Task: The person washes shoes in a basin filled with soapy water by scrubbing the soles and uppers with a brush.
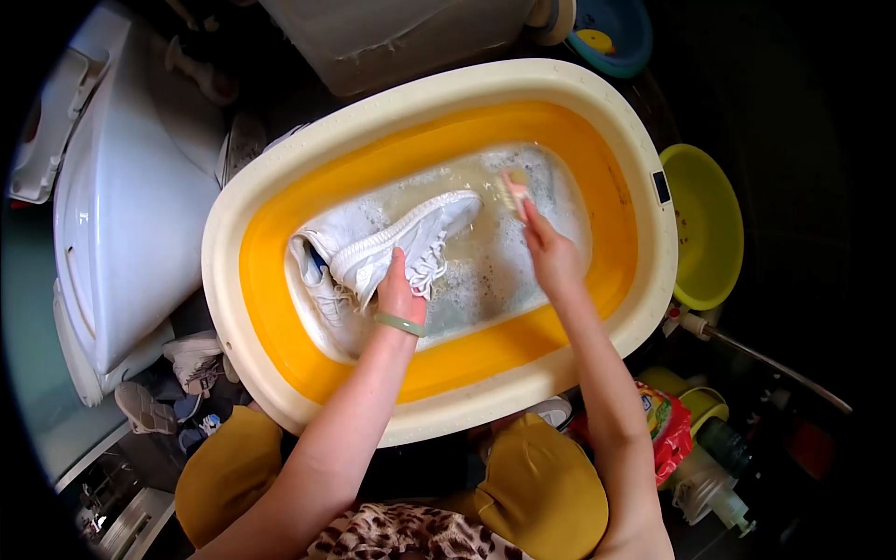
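My left hand, with a pale green bangle at its wrist, grips a white sneaker by its opening, the sole turned up and the laces dangling. To the right, my right hand is closed round a small scrub brush, its bristle end pointing up and left, apart from the shoe. Both hands are over a yellow and cream tub holding cloudy, soapy water. A second white shoe lies in the water at the tub's left end, partly hidden behind the held one.
A toilet stands at the left, with several shoes on the floor below it. Right of the tub are a green basin, a metal pole and a red packet. A blue basin sits at the back.
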The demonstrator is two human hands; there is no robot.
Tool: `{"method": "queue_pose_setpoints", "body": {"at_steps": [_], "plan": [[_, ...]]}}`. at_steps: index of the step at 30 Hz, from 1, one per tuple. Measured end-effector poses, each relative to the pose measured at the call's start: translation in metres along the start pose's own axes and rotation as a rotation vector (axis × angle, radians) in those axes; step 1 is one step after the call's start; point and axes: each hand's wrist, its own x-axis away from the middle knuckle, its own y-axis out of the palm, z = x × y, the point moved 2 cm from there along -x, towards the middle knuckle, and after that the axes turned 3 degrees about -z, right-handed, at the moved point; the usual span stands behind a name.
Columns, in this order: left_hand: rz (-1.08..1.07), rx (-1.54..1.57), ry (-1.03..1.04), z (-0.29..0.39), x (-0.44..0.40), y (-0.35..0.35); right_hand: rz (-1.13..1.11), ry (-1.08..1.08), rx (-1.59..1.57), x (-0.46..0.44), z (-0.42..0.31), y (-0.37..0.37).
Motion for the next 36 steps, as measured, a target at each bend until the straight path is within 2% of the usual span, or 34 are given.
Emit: {"method": "queue_pose_setpoints", "body": {"at_steps": [2, 4, 6, 8, 9, 11, 12, 14, 15, 16, 18, 19, 21, 22, 24, 25, 26, 28, 29, 30, 31, 33, 34, 35, 36], "plan": [[0.037, 0.010, -0.051, 0.001, 0.008, 0.005, -0.119, -0.054, 0.026, 0.010, -0.065, -0.001], [0.051, 0.006, -0.053, 0.001, 0.008, 0.006, -0.212, -0.200, 0.114, 0.016, -0.100, 0.008], [0.052, -0.002, -0.046, 0.005, 0.006, 0.008, -0.256, -0.164, 0.176, 0.004, -0.071, 0.022], [0.046, -0.022, -0.017, 0.008, 0.003, 0.013, -0.204, 0.129, 0.089, -0.017, -0.023, 0.011], [0.048, -0.023, -0.025, 0.007, 0.005, 0.014, -0.207, 0.137, 0.091, -0.018, -0.007, 0.006], [0.031, 0.046, -0.078, 0.010, -0.003, 0.024, -0.071, 0.092, 0.093, -0.024, 0.014, -0.005], [0.044, 0.085, -0.095, 0.012, -0.005, 0.022, -0.084, 0.092, 0.092, -0.021, 0.007, -0.002], [0.000, 0.078, -0.086, 0.016, -0.010, 0.017, -0.013, -0.073, -0.102, -0.013, -0.025, 0.005], [-0.079, 0.064, -0.111, 0.019, -0.011, 0.020, -0.131, -0.046, -0.063, -0.012, -0.030, 0.015], [-0.162, 0.048, -0.136, 0.022, -0.012, 0.024, -0.126, -0.045, -0.068, -0.015, -0.032, 0.021], [-0.219, -0.086, -0.116, 0.028, -0.018, 0.029, -0.260, 0.115, -0.006, -0.027, -0.025, 0.031], [-0.298, -0.472, -0.095, 0.037, -0.012, 0.044, -0.197, 0.029, 0.048, -0.033, -0.024, 0.029], [-0.466, -1.127, 0.009, 0.037, -0.038, 0.038, -0.205, 0.037, 0.074, -0.040, -0.025, 0.026], [-0.469, -1.128, 0.012, 0.039, -0.051, 0.039, -0.220, 0.032, 0.106, -0.043, -0.027, 0.024], [-0.313, -1.301, -0.078, 0.045, -0.066, 0.036, -0.209, 0.027, 0.090, -0.041, -0.028, 0.027], [-0.301, -1.021, -0.108, 0.043, -0.068, 0.033, -0.200, 0.027, 0.075, -0.039, -0.030, 0.031], [-0.295, -1.027, -0.106, 0.040, -0.070, 0.030, -0.203, 0.025, 0.068, -0.036, -0.032, 0.034], [-0.171, -0.459, -0.371, 0.026, -0.060, 0.030, -0.255, 0.026, 0.133, -0.030, -0.037, 0.036], [-0.119, -0.392, -0.380, 0.019, -0.053, 0.032, -0.256, 0.026, 0.132, -0.026, -0.039, 0.039], [-0.118, -0.389, -0.380, 0.012, -0.052, 0.029, -0.240, 0.051, 0.020, -0.020, -0.041, 0.043], [-0.121, -0.252, -0.388, 0.002, -0.052, 0.022, -0.225, 0.078, -0.090, -0.011, -0.044, 0.046], [-0.124, -0.080, -0.353, -0.012, -0.055, 0.013, -0.184, -0.031, -0.362, 0.018, -0.048, 0.061], [-0.129, -0.071, -0.349, -0.009, -0.052, 0.017, -0.285, -0.129, -0.347, 0.041, -0.047, 0.074], [-0.028, -0.005, -0.436, -0.005, -0.046, 0.021, -0.386, -0.101, -0.258, 0.063, -0.064, 0.065], [0.081, 0.061, -0.525, -0.003, -0.041, 0.019, -0.625, 0.002, -0.148, 0.068, -0.075, 0.051]]}}
